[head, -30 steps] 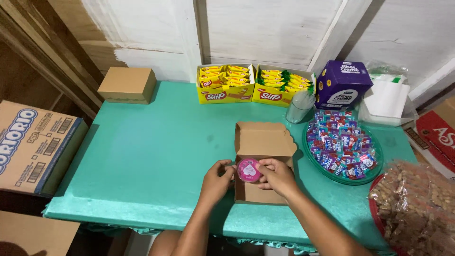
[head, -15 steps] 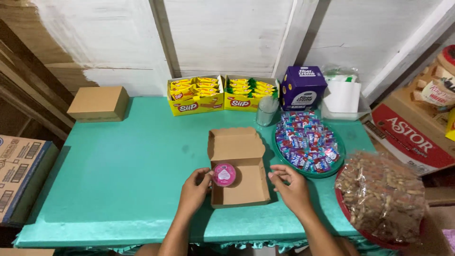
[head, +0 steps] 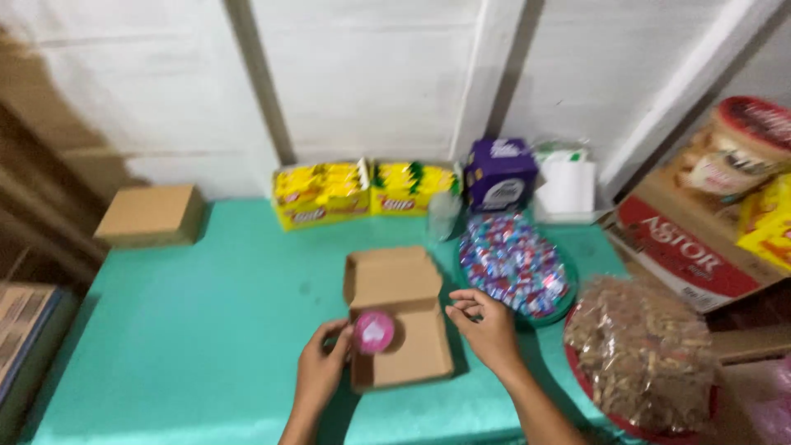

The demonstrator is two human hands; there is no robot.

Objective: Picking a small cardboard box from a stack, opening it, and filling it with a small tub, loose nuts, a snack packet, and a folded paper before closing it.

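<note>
Our left hand (head: pixel 317 369) fingers pinching the pink cup (head: pixel 375 331) inside the open box (head: pixel 412 356), our right hand (head: pixel 488 328) empty, loosely spread, just right of the box

Matt brown cardboard box (head: pixel 400 330), glossy pink plastic cup lid (head: pixel 374 331), smooth teal tablecloth (head: pixel 206 330).

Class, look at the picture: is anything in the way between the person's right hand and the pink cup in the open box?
Nothing visible blocks it. The right hand hovers beside the box, just off its right wall; only that low wall and bare box floor lie between it and the pink cup, which the left hand touches.
</note>
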